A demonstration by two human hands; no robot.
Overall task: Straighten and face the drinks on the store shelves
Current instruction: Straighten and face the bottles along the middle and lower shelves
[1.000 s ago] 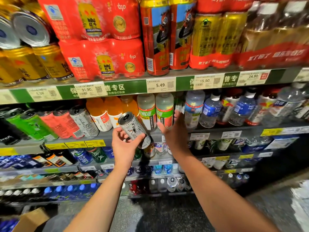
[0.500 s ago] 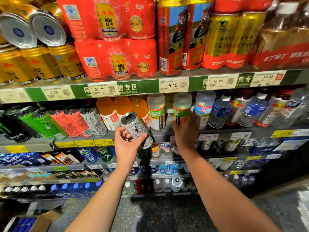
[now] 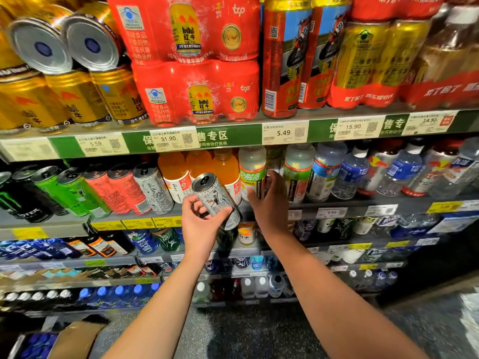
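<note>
The left hand [image 3: 201, 224] is holding a white can [image 3: 216, 200] in a curled grip, tilted, in front of the shelf [image 3: 337, 200]. The right hand [image 3: 269, 203] is reaching with straight fingers, its grip open, toward a green-labelled bottle [image 3: 252, 172] beside orange bottles [image 3: 199, 164].

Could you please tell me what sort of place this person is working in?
Most likely a supermarket drinks aisle: tiered grey metal shelves packed with canned and bottled drinks, white paper price tags along the edges, and red shrink-wrapped multipacks of cans on top.

Shelf [image 3: 363, 203]: cans [image 3: 124, 190], bottles [image 3: 350, 172] standing in rows.
</note>
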